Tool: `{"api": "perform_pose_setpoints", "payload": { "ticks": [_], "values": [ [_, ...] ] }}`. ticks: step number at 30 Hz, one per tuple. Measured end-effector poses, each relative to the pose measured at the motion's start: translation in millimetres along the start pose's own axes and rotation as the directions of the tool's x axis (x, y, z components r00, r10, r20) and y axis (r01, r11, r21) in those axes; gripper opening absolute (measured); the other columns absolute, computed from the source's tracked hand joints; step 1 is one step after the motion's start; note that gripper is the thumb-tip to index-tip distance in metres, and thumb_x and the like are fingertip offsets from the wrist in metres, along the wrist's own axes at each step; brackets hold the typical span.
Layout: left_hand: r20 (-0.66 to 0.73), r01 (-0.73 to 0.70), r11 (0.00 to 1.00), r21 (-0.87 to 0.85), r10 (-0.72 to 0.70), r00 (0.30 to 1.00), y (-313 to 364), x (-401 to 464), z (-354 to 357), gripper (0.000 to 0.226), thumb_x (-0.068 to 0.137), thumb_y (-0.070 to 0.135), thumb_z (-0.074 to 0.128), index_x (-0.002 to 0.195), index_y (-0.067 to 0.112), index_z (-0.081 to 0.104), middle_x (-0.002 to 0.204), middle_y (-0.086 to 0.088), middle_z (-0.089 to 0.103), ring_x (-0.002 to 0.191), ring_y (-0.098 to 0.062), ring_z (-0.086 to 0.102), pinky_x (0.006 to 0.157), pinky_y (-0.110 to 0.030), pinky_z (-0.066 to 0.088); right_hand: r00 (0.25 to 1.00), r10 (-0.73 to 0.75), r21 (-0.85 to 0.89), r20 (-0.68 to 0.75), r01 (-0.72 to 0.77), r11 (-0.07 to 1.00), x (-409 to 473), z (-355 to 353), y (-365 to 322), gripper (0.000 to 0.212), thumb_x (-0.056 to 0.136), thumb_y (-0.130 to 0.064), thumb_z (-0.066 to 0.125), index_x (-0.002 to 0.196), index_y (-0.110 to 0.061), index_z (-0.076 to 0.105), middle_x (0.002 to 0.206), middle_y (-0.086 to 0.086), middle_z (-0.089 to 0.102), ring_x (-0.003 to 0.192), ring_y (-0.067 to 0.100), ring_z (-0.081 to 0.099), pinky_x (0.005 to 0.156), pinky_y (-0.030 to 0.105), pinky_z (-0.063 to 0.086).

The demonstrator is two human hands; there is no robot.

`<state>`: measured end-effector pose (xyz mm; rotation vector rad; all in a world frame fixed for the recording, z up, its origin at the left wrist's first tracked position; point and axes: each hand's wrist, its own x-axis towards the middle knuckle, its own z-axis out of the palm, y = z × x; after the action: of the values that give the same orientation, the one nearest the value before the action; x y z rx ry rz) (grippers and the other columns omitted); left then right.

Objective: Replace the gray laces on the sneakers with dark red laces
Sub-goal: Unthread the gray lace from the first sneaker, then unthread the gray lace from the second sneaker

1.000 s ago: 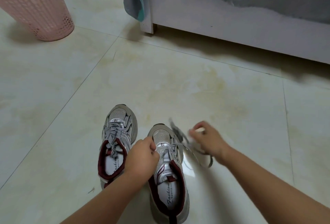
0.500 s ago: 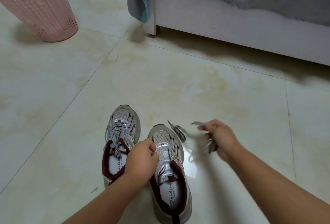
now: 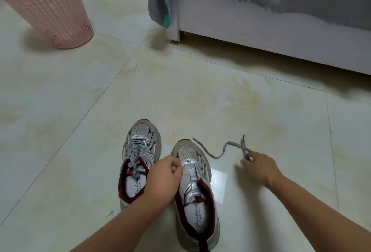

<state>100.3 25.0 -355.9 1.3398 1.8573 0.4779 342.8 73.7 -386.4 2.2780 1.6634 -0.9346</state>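
Two grey-and-silver sneakers with dark red collars stand side by side on the floor. The left sneaker is laced with a gray lace. The right sneaker has bare eyelets and no lace. My left hand grips the right sneaker's left edge near the tongue, fingers curled. A loose gray lace trails over the floor to the right of that shoe. My right hand pinches its doubled far end low over the floor. No dark red lace is in view.
A pink perforated basket stands at the back left. A white bed frame with a grey cover runs along the back right, and a grey-teal cloth hangs at its corner. Pale tiles lie all around.
My right hand has swung out to the right and down, drawing the gray lace fully off the right sneaker and stretching it along the floor. My left hand stays on the shoe.
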Motion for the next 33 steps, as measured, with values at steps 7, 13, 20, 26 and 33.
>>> {"api": "perform_pose_setpoints", "payload": {
  "ticks": [7, 13, 20, 26, 33],
  "values": [
    [-0.243, -0.108, 0.985, 0.138, 0.139, 0.96, 5, -2, -59, 0.017, 0.084, 0.008, 0.053, 0.084, 0.024, 0.06, 0.08, 0.011, 0.059, 0.076, -0.011, 0.055, 0.067, -0.024, 0.037, 0.941, -0.327, 0.132, 0.08, 0.316, 0.94, -61, -3, -64, 0.047, 0.09, -0.047, 0.048, 0.129, -0.021, 0.047, 0.124, 0.005, 0.054, 0.103, 0.02, 0.053, 0.081, 0.028, 0.041],
    [-0.151, 0.039, 0.911, 0.41, 0.026, 0.988, -35, -4, -87, 0.057, 0.081, 0.015, 0.057, 0.135, 0.019, 0.039, 0.126, -0.006, 0.045, 0.117, -0.026, 0.045, 0.091, -0.033, 0.039, 0.914, -0.346, -0.103, 0.211, 0.373, 0.922, -90, 21, -88, 0.049, 0.084, -0.033, 0.061, 0.121, -0.018, 0.034, 0.117, 0.008, 0.049, 0.103, 0.028, 0.055, 0.071, 0.028, 0.036],
    [-0.021, 0.033, 0.912, 0.409, -0.027, 0.999, -61, -5, -93, 0.06, 0.079, 0.005, 0.052, 0.134, 0.024, 0.037, 0.111, -0.007, 0.055, 0.106, -0.025, 0.053, 0.073, -0.024, 0.029, 0.932, -0.363, -0.132, 0.021, 0.362, 0.923, -79, 18, -92, 0.032, 0.089, -0.012, 0.045, 0.121, -0.017, 0.039, 0.116, 0.011, 0.052, 0.105, 0.032, 0.055, 0.077, 0.032, 0.04],
    [-0.029, 0.026, 0.938, 0.345, -0.017, 0.999, -80, -32, -90, 0.06, 0.081, 0.012, 0.056, 0.134, 0.027, 0.033, 0.112, -0.001, 0.052, 0.101, -0.019, 0.055, 0.073, -0.02, 0.031, 0.936, -0.351, -0.321, -0.006, 0.331, 0.887, -81, 6, -110, 0.032, 0.088, -0.018, 0.051, 0.118, -0.015, 0.042, 0.117, 0.009, 0.05, 0.107, 0.03, 0.052, 0.078, 0.033, 0.042],
    [-0.188, 0.119, 0.983, 0.139, -0.092, 0.978, -94, -43, -81, 0.032, 0.079, 0.022, 0.067, 0.101, 0.028, 0.044, 0.091, 0.008, 0.05, 0.076, -0.012, 0.049, 0.066, -0.022, 0.032, 0.736, -0.672, -0.038, 0.075, 0.676, 0.736, -114, 34, -176, 0.044, 0.09, -0.04, 0.054, 0.126, -0.016, 0.051, 0.118, 0.006, 0.056, 0.111, 0.024, 0.051, 0.092, 0.034, 0.041]
  ]
}}
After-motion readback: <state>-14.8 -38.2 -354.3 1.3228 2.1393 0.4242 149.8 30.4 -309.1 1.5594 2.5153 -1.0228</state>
